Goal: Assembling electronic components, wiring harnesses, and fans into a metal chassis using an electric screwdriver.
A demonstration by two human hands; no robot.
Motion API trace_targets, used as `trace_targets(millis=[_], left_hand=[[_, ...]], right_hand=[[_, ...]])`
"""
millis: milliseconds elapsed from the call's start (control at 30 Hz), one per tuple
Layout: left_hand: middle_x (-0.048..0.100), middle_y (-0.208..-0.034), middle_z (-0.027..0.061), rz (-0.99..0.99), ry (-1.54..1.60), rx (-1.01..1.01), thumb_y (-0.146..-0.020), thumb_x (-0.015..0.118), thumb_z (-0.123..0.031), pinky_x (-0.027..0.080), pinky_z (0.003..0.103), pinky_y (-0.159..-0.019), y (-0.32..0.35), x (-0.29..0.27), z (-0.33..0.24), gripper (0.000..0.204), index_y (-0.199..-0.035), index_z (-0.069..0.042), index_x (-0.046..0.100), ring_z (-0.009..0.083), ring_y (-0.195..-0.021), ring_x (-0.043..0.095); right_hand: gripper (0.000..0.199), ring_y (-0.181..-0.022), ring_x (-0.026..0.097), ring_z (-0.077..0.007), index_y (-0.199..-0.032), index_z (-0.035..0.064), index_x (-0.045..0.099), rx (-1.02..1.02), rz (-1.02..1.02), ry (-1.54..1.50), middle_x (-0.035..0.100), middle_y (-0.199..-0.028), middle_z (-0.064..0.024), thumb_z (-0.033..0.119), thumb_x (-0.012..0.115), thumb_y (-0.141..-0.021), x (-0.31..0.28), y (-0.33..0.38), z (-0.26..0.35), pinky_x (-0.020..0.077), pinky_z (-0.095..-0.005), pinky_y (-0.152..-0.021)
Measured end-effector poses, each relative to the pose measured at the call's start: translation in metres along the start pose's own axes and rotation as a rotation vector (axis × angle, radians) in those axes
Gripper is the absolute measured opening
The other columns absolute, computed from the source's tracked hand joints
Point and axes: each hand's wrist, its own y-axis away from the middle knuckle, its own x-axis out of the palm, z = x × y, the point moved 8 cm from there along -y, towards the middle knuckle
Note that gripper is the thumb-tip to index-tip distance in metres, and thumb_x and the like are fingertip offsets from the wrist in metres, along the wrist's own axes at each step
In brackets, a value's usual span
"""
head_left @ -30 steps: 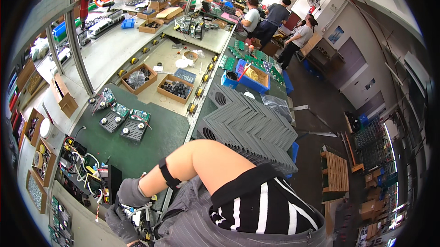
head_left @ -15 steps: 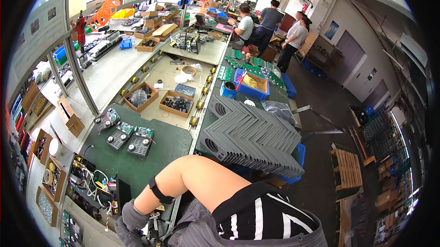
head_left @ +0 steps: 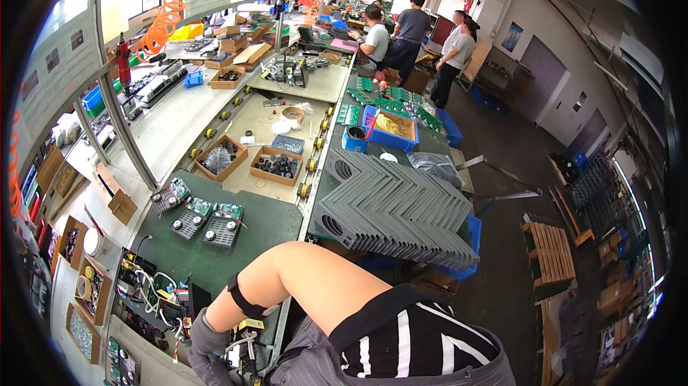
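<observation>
My right hand (head_left: 207, 346), in a grey glove, is at the lower edge, with a black band round the forearm above it. Its fingers are bent down and partly cut off, so their grip cannot be made out. Beside it is a small yellow-topped part (head_left: 251, 324) with pale and dark wires. An opened unit (head_left: 161, 293) with white cables and a black casing stands to the left of the wrist. My left hand is not visible. On the green mat (head_left: 215, 260) ahead sit several black perforated plates (head_left: 221, 230) carrying green circuit boards and round metal-topped parts.
A big stack of grey angled metal frames (head_left: 401, 207) lies right of my arm. Beyond it are a blue bin (head_left: 390, 139) and green circuit boards (head_left: 430, 121). Cardboard trays (head_left: 276, 165) of small parts sit on the roller line. Several people (head_left: 412, 35) stand farther off.
The view has shifted slightly, moving the left-side bench items right and down. More of the yellow-topped part shows beside my right hand, which stays low at the same spot.
</observation>
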Motion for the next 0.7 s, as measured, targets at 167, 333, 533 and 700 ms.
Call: trace_targets(millis=[167,333,533,700], left_hand=[[0.058,-0.113,0.0203,-0.029,-0.007,0.024,-0.093,0.054,-0.019,0.044,0.044,-0.091,0.001,-0.001,-0.001,0.032,-0.118,0.002,0.056,0.0364,-0.106,0.055],[0.058,-0.107,0.0188,-0.07,-0.014,0.068,-0.095,0.053,-0.018,0.044,0.044,-0.088,0.006,-0.001,0.001,0.027,-0.113,0.002,0.058,0.0358,-0.101,0.055],[0.059,-0.108,0.0182,-0.085,-0.033,0.075,-0.096,0.055,-0.019,0.044,0.043,-0.088,0.006,0.002,0.01,0.028,-0.114,0.002,0.058,0.0352,-0.1,0.056],[0.058,-0.111,0.0185,-0.02,0.061,0.027,-0.097,0.057,-0.022,0.044,0.042,-0.089,0.005,0.002,0.012,0.031,-0.115,0.002,0.058,0.0351,-0.102,0.055]], right_hand=[[0.024,-0.086,0.072,-0.0288,-0.091,0.0133,0.077,0.103,-0.081,0.083,0.074,-0.089,-0.0103,0.032,0.066,-0.081,-0.011,0.021,0.007,0.0537,-0.0415,-0.074],[0.027,-0.083,0.071,-0.0323,-0.091,0.0099,0.077,0.313,-0.154,-0.128,0.074,-0.087,-0.0123,0.031,0.063,-0.081,-0.002,0.029,-0.019,0.0539,-0.0439,-0.073],[0.022,-0.075,0.071,-0.0271,-0.08,0.0101,0.074,0.342,-0.224,-0.073,0.073,-0.082,-0.0126,0.024,0.058,-0.085,0.046,-0.006,-0.034,0.0534,-0.0406,-0.06],[0.025,-0.039,0.052,-0.0179,-0.071,0.0092,0.068,0.857,-0.296,-2.146,0.06,-0.057,-0.0057,0.025,0.057,-0.088,0.108,-0.005,-0.043,0.0351,-0.0333,-0.035]])
